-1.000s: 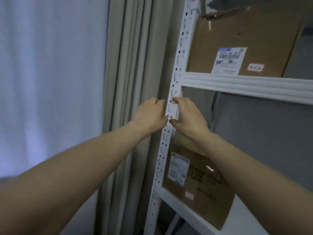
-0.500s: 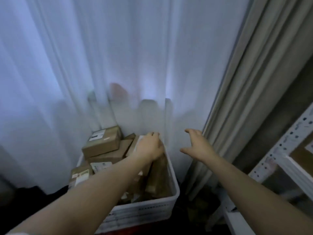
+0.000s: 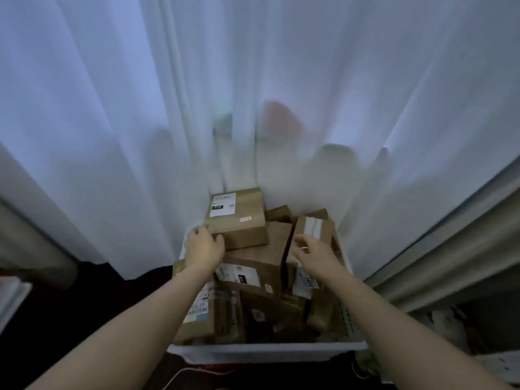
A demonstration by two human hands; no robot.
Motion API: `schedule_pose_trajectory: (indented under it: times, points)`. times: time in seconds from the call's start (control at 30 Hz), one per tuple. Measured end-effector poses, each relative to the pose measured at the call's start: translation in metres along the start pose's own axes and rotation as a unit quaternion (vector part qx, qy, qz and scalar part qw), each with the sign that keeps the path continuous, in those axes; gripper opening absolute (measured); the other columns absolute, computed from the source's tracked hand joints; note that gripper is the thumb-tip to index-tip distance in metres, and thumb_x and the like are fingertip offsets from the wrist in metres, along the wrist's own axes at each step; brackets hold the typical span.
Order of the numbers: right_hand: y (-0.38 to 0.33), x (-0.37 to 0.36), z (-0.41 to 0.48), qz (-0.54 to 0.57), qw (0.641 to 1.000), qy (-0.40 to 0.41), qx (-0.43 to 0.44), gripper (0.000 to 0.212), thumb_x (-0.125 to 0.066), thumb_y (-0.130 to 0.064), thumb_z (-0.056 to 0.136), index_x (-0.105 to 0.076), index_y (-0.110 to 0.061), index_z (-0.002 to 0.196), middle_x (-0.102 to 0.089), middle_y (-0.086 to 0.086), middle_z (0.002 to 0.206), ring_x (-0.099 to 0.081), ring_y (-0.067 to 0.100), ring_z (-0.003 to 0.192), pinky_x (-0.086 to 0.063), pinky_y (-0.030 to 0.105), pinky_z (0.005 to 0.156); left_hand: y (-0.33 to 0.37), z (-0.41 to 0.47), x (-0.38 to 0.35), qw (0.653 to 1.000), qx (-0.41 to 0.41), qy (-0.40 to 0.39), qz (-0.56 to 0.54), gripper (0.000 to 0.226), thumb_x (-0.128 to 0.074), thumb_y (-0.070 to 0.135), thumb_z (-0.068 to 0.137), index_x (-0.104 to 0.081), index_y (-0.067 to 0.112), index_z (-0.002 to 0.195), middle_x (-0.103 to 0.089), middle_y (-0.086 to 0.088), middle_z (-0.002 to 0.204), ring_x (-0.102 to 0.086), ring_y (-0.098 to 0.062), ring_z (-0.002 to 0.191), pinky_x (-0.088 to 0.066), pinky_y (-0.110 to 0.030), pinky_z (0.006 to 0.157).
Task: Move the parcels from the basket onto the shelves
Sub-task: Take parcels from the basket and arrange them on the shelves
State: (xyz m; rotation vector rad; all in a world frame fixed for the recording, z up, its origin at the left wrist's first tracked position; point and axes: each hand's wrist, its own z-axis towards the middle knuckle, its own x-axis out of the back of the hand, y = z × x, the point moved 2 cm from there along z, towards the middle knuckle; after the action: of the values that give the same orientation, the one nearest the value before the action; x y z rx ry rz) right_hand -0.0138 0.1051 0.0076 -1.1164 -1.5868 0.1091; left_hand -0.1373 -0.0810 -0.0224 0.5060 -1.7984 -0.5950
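A white plastic basket stands on the floor against the curtain, piled with several brown cardboard parcels. On top of the pile lies a box with a white label. My left hand is at this top box's near left corner, fingers and thumb curled round it. To the right stands a smaller box with a white tape strip. My right hand reaches to its near side with fingers spread, holding nothing. A flat parcel with a label lies between my wrists.
A sheer white curtain hangs right behind the basket, with grey drapes at the right. A corner of the white shelf unit shows at the lower right. The floor to the left is dark.
The view turned from the shelf post down to the basket. Both hands left the post and came down onto the parcels, the left onto the top box and the right towards the small box.
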Motion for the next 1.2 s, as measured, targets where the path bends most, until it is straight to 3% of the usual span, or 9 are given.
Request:
schedule_pose_trajectory:
  times: [0.13, 0.2, 0.37, 0.5, 0.6, 0.77, 0.93, 1.07, 1.2]
  points:
    - [-0.029, -0.032, 0.055, 0.041, 0.998, 0.017, -0.039, 0.045, -0.04, -0.025, 0.103, -0.036, -0.013, 0.146, -0.042, 0.007, 0.147, -0.04, 0.023, 0.134, -0.034, 0.033, 0.106, -0.026, 0.064, 0.007, 0.991, 0.073, -0.038, -0.102, 0.053, -0.044, 0.029, 0.1, -0.032, 0.003, 0.145, -0.039, -0.017, 0.147, -0.039, -0.034, 0.133, -0.034, -0.038, 0.107]
    - [-0.035, -0.043, 0.078, 0.066, 0.996, 0.02, -0.065, 0.048, -0.037, -0.026, 0.104, -0.03, -0.012, 0.148, -0.036, 0.008, 0.152, -0.034, 0.024, 0.138, -0.03, 0.035, 0.11, -0.03, 0.084, 0.005, 0.983, 0.092, -0.066, -0.145, 0.05, -0.043, 0.027, 0.101, -0.037, 0.0, 0.141, -0.045, -0.016, 0.142, -0.044, -0.032, 0.129, -0.036, -0.033, 0.101]
    - [-0.041, -0.064, 0.114, 0.105, 0.986, 0.022, -0.127, 0.053, -0.033, -0.029, 0.104, -0.019, -0.009, 0.152, -0.025, 0.01, 0.156, -0.025, 0.026, 0.143, -0.025, 0.035, 0.113, -0.045, 0.111, -0.013, 0.948, 0.16, -0.156, -0.225, 0.04, -0.052, 0.035, 0.096, -0.058, -0.001, 0.112, -0.064, -0.012, 0.095, -0.059, -0.028, 0.087, -0.049, -0.04, 0.088]
    - [-0.042, -0.073, 0.117, 0.136, 0.983, 0.028, -0.118, 0.037, -0.039, -0.025, 0.103, -0.053, -0.005, 0.131, -0.056, 0.013, 0.132, -0.05, 0.026, 0.12, -0.039, 0.032, 0.094, -0.054, 0.111, -0.02, 0.921, 0.169, -0.213, -0.28, 0.023, -0.062, 0.018, 0.092, -0.061, 0.001, 0.107, -0.066, -0.009, 0.09, -0.064, -0.023, 0.082, -0.055, -0.033, 0.079]
    - [-0.043, -0.073, 0.102, 0.177, 0.975, 0.065, -0.119, 0.037, -0.05, -0.029, 0.099, -0.056, -0.007, 0.128, -0.059, 0.004, 0.122, -0.053, 0.023, 0.114, -0.041, 0.029, 0.091, -0.058, 0.103, -0.01, 0.902, 0.172, -0.222, -0.329, 0.013, -0.065, 0.008, 0.088, -0.061, 0.002, 0.1, -0.066, -0.009, 0.087, -0.065, -0.023, 0.081, -0.055, -0.035, 0.083]
    - [-0.037, -0.056, 0.049, 0.286, 0.942, 0.107, -0.139, 0.045, -0.068, -0.037, 0.086, -0.051, -0.01, 0.117, -0.053, 0.002, 0.109, -0.051, 0.016, 0.1, -0.044, 0.03, 0.086, -0.049, 0.07, 0.014, 0.893, 0.125, -0.251, -0.351, 0.029, -0.066, -0.001, 0.084, -0.058, 0.001, 0.112, -0.066, -0.014, 0.104, -0.065, -0.028, 0.097, -0.053, -0.039, 0.091]
    - [-0.004, -0.013, -0.031, 0.406, 0.895, 0.144, -0.115, 0.037, -0.079, -0.017, 0.076, -0.056, -0.013, 0.104, -0.063, 0.011, 0.111, -0.063, 0.026, 0.099, -0.054, 0.041, 0.087, -0.015, 0.0, 0.034, 0.884, 0.056, -0.304, -0.351, 0.039, -0.068, -0.005, 0.078, -0.054, 0.0, 0.114, -0.065, -0.018, 0.108, -0.067, -0.032, 0.096, -0.055, -0.045, 0.086]
    - [0.031, 0.026, -0.13, 0.46, 0.866, 0.186, -0.07, 0.047, -0.077, -0.005, 0.076, -0.055, -0.008, 0.118, -0.064, 0.01, 0.104, -0.064, 0.028, 0.099, -0.053, 0.04, 0.089, 0.023, -0.087, 0.033, 0.881, -0.01, -0.327, -0.341, 0.035, -0.068, -0.01, 0.075, -0.054, 0.001, 0.105, -0.065, -0.016, 0.102, -0.067, -0.025, 0.084, -0.057, -0.033, 0.071]
    - [0.071, 0.059, -0.238, 0.477, 0.846, 0.237, -0.028, 0.052, -0.074, 0.002, 0.077, -0.053, -0.01, 0.122, -0.063, 0.009, 0.104, -0.063, 0.023, 0.096, -0.055, 0.031, 0.078, 0.059, -0.175, 0.026, 0.868, -0.074, -0.357, -0.338, 0.06, -0.077, 0.005, 0.074, -0.048, 0.005, 0.128, -0.065, -0.01, 0.11, -0.067, -0.021, 0.09, -0.058, -0.029, 0.071]
